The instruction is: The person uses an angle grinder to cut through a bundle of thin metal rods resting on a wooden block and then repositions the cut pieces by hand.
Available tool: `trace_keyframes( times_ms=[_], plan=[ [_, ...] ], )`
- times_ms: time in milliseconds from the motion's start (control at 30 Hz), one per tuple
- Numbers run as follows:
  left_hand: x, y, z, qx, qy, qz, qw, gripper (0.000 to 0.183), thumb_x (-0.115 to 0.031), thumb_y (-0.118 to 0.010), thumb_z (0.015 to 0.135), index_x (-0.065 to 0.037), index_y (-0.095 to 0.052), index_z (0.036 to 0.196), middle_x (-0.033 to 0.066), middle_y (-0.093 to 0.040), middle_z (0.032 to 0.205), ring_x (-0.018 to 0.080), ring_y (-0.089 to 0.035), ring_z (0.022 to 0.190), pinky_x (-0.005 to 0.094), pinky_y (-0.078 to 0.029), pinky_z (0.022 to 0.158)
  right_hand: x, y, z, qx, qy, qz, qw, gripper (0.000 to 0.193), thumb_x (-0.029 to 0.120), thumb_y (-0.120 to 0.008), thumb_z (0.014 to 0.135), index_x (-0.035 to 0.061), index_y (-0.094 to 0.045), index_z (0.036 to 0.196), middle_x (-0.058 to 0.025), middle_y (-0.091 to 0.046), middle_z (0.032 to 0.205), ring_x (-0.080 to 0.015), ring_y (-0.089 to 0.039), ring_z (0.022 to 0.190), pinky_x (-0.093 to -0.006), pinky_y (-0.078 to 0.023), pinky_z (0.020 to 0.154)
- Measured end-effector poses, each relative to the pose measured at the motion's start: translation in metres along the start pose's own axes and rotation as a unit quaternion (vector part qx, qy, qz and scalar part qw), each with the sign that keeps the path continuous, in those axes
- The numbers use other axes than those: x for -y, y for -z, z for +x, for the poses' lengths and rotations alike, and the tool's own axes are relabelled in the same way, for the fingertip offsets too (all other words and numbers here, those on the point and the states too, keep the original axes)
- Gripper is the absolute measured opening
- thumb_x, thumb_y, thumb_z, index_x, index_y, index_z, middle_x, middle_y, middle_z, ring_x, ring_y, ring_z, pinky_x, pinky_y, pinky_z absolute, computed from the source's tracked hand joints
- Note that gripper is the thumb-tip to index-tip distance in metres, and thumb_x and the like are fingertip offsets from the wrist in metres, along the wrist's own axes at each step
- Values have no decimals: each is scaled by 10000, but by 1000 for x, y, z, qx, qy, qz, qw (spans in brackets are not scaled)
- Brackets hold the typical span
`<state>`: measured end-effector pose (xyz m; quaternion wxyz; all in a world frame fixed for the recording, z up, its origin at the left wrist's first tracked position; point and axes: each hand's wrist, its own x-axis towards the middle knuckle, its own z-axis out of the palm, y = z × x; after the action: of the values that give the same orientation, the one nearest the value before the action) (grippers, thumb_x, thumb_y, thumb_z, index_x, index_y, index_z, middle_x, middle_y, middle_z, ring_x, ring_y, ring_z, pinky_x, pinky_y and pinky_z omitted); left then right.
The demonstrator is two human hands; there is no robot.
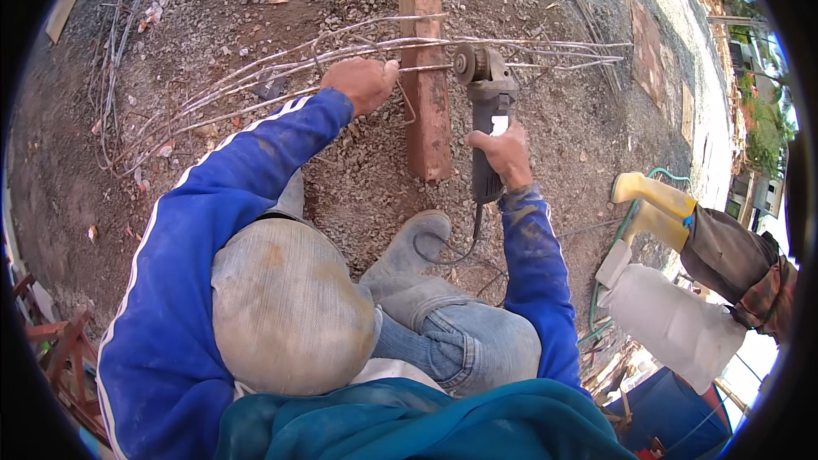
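My right hand (504,155) is wrapped round the body of an angle grinder (490,115), its disc up at the far end. The disc stands close to the thin steel rods; whether it touches them I cannot tell. Closed on a rod of the bundle (256,85), my left hand (362,83) is just left of a reddish wooden beam (426,132). Several rods lie across that beam and fan out to both sides. A small bent wire (409,106) hangs beside the beam. The grinder's cord (475,234) loops down past my boot (417,243).
Gravelly soil (358,170) with stone bits surrounds me. More rods (115,60) lie at the far left. A person in yellow boots (652,196) stands at the right, beside a pale sack (673,315) and a green hose (594,290). Flat boards (645,43) lie at the far right.
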<state>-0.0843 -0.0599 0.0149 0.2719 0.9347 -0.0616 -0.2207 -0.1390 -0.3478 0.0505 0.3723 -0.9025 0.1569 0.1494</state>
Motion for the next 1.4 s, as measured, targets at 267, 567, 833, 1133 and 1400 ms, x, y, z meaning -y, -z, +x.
trace_keyframes(
  times_ms=[267, 567, 833, 1133, 1400],
  plan=[
    [11, -13, 6, -19, -14, -15, 1000, 647, -471, -293, 1028, 0, -719, 904, 267, -701, 955, 444, -669, 940, 549, -503, 884, -3, 1, 1, 25, -20, -4, 999, 563, 276, -826, 605, -30, -636, 1038, -134, -707, 906, -256, -682, 807, -372, -554, 766],
    [9, -9, 6, -7, -12, -21, 1000, 627, -462, -303, 1024, -7, -723, 927, 264, -704, 965, 436, -673, 947, 544, -508, 885, -18, 1, 5, 2, -10, -56, 998, 636, 321, -824, 595, -56, -625, 1066, -184, -713, 950, -310, -694, 867, -390, -551, 814],
    [8, -7, 6, -4, -19, -18, 1000, 619, -451, -308, 1022, 0, -725, 941, 267, -703, 974, 432, -676, 957, 535, -509, 896, -20, -1, 6, -21, -11, -94, 995, 642, 314, -815, 587, -61, -622, 1072, -194, -710, 960, -319, -697, 867, -393, -553, 811],
    [7, -2, 1, -4, -32, -16, 999, 615, -446, -306, 1025, -2, -721, 931, 255, -707, 971, 431, -674, 952, 535, -510, 883, -2, 0, 1, -12, -19, -72, 997, 586, 299, -813, 594, -36, -640, 1043, -158, -716, 920, -281, -699, 832, -377, -556, 782],
    [12, -5, 2, -11, -40, -9, 999, 597, -432, -297, 1034, -18, -715, 934, 232, -714, 967, 416, -678, 949, 529, -517, 878, 12, -2, -3, -19, 3, -53, 998, 514, 267, -811, 604, -10, -658, 1009, -129, -725, 881, -251, -702, 801, -371, -556, 767]
  ],
)
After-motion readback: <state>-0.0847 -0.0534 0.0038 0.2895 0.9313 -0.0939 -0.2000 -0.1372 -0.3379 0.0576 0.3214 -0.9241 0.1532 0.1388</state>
